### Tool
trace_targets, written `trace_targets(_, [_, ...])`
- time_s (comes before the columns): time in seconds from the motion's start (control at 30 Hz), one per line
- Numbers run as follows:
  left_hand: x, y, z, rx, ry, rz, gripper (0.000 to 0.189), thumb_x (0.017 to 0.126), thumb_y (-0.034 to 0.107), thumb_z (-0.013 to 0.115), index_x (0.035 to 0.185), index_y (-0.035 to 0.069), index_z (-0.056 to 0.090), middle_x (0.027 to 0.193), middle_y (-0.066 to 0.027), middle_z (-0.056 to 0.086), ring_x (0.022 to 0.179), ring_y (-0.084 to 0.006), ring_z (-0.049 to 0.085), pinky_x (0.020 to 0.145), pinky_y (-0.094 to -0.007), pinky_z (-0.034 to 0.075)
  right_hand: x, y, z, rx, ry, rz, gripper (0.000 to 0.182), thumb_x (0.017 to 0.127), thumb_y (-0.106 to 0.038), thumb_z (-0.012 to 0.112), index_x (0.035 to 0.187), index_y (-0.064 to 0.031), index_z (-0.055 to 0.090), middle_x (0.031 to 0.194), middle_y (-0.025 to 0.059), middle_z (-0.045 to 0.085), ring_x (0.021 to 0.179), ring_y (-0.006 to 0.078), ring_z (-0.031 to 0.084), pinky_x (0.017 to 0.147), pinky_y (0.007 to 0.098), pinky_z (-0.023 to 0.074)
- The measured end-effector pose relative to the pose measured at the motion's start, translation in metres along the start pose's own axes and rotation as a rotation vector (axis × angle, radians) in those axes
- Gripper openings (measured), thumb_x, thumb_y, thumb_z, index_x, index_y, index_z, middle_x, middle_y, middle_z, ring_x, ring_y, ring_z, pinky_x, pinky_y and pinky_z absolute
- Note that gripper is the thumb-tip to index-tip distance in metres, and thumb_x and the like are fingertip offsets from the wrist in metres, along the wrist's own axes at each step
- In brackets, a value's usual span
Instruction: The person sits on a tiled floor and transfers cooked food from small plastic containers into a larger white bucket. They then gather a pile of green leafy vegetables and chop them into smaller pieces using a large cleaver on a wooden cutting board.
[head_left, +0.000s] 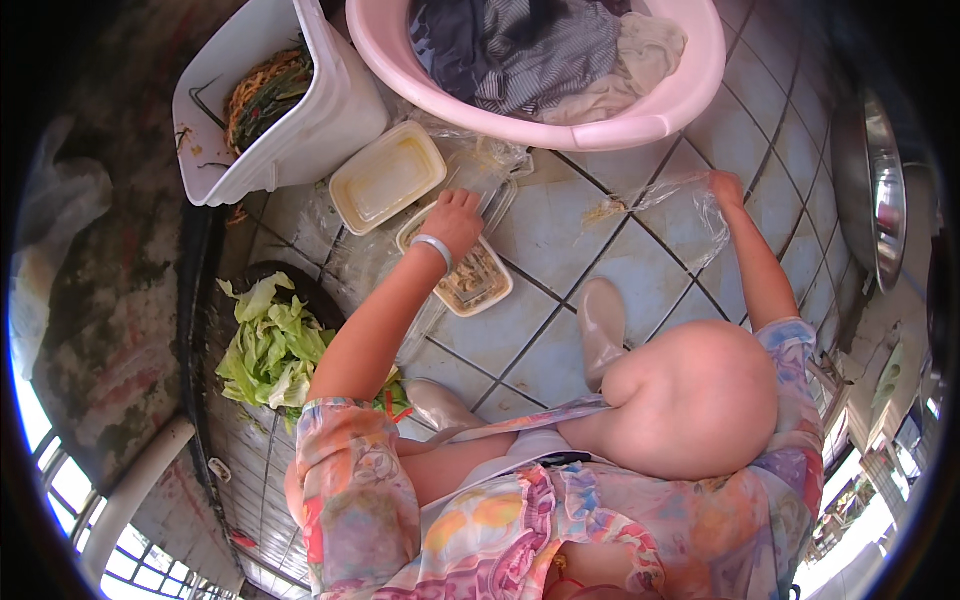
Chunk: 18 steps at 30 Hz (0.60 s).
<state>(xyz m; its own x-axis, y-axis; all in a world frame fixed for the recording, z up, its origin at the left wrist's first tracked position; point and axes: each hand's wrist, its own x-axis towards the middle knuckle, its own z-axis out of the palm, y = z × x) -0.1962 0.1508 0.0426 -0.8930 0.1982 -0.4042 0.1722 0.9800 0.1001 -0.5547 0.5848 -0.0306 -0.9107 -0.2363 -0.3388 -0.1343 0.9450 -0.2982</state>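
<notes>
My left hand (454, 220), with a pale bangle at the wrist, is over the far end of a takeaway container (480, 281) on the tiles. Brown food residue shows inside this container; whether my fingers grip it is hidden. Just beyond lies a second shallow plastic container (388, 178), pale, with yellowish stains. Clear plastic lids (499, 206) lie around my fingertips. Out to the right, my right hand (726, 189) is closed on a crumpled clear plastic bag (675, 199). The bag stretches leftward, with a brownish food scrap (604, 210) at its far end.
A white bin (322, 127) with vegetable scraps stands at upper left. Beside it is a pink basin (615, 135) of wet clothes. Lettuce leaves (274, 341) are heaped left of my forearm. A metal bowl (885, 195) leans at far right. My boots (602, 322) rest on the tiled floor.
</notes>
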Motion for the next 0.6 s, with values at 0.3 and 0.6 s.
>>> trace_targets(0.3, [-0.062,-0.018,0.052,-0.564,0.587,-0.834,0.049,0.061,0.013,0.071,0.107,0.011,0.055,0.111,-0.0161,0.049,0.106,-0.0347,0.044,0.095,-0.0438,0.034,-0.122,-0.18,-0.006,-0.438,0.041,-0.864,0.044,0.066,-0.012,0.065,0.108,-0.0011,0.055,0.104,0.0156,0.054,0.104,0.0308,0.05,0.085,0.0448,0.0393])
trace_targets(0.6, [-0.051,-0.019,0.065,-0.839,0.51,-0.812,0.054,0.059,0.01,0.075,0.109,0.012,0.053,0.105,-0.0174,0.049,0.098,-0.037,0.046,0.087,-0.0444,0.04,-0.178,-0.269,0.133,0.547,-0.719,-0.646,0.027,0.075,-0.01,0.062,0.1,-0.0017,0.056,0.092,0.0126,0.057,0.079,0.0213,0.057,0.074,0.0343,0.0476])
